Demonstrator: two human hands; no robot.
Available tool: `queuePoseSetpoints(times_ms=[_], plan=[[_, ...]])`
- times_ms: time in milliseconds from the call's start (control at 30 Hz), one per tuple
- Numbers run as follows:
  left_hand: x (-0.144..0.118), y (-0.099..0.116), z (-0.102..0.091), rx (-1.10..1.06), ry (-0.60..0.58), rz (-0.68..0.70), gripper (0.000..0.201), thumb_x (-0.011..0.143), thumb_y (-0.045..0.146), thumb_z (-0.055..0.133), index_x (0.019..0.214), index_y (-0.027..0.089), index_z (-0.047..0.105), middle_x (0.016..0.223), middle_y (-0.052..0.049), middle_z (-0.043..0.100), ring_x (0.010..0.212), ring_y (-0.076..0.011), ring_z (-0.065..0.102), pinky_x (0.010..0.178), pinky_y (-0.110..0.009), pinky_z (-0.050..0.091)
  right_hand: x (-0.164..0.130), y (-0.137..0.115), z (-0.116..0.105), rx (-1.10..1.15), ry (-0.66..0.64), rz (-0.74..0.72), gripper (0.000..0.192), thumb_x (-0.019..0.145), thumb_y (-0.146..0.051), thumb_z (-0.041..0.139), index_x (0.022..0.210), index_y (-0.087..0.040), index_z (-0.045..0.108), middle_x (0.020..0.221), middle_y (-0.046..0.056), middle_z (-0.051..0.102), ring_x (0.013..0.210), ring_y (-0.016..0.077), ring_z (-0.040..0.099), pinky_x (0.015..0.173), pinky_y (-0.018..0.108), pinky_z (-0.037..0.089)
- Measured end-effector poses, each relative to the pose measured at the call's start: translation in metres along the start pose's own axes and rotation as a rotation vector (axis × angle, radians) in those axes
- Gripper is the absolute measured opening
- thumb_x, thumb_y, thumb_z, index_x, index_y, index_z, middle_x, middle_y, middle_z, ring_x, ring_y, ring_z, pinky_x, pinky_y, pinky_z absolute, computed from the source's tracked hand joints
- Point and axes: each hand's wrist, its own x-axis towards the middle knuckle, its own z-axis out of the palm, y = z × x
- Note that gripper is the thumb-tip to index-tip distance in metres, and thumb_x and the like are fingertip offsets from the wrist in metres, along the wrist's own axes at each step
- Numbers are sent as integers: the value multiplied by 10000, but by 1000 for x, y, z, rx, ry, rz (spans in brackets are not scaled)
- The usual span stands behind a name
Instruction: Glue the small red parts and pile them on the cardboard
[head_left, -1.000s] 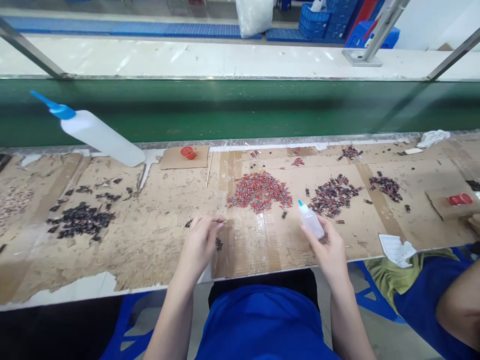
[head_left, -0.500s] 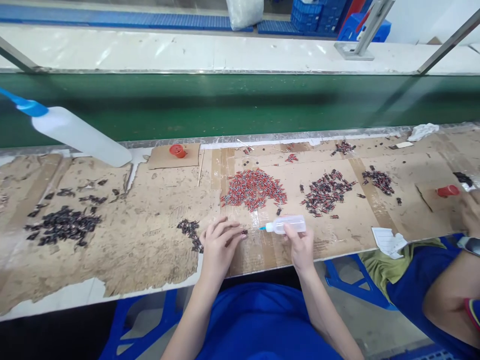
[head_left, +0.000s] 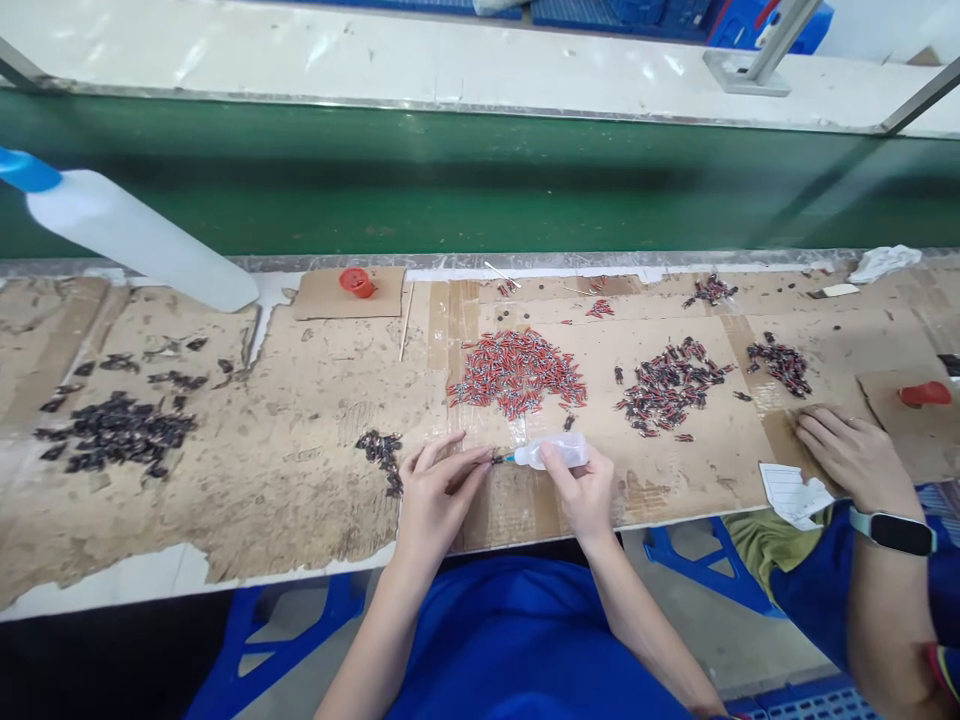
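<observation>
Cardboard-covered bench (head_left: 285,470), centre frame. Left hand (head_left: 435,495) pinches a small dark part (head_left: 495,460); right hand (head_left: 585,490) grips a squeeze bottle (head_left: 551,452), nozzle touching the part. Over-squeezing risks flooding fingers and cardboard.

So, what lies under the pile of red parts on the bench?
The pile of red parts lies on worn brown cardboard crossed by strips of clear tape. The bench surface below the cardboard is covered there; it shows white only at the near edge.
</observation>
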Motion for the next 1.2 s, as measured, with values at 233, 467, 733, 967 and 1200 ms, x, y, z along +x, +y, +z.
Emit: queuePoseSetpoints(times_ms=[233,467,733,967,1200], plan=[[2,3,-2,37,-8,2,109,848,275,651,862,326,747,871,25,782,1053,-246,669,951,-422,318,0,1,0,-28,-25,3,212,767,-363,690,703,-161,702,663,43,729,614,190,665,574,274,529],[2,5,-5,56,-53,-40,96,825,274,677,842,338,746,873,30,780,1074,-247,658,983,-430,275,-1,0,3,2,48,-14,192,769,-338,679,696,-162,701,666,40,730,619,189,671,585,278,537],[3,5,-4,40,-50,-49,88,814,279,688,830,343,745,871,32,780,1062,-253,662,980,-439,260,0,-1,1,45,17,9,182,742,-338,704,695,-162,716,669,44,739,619,197,676,585,285,540],[3,6,-3,49,-40,-59,95,814,265,686,816,341,743,865,32,780,1055,-248,663,975,-438,256,1,2,1,-5,-18,13,212,746,-363,697,681,-162,698,651,40,717,604,185,644,571,279,522],[3,9,-4,57,-37,-71,103,828,270,670,811,343,741,865,26,779,1060,-258,656,981,-456,239,0,0,3,-11,22,9,219,763,-365,672,672,-167,685,638,30,698,601,174,628,574,273,515]])
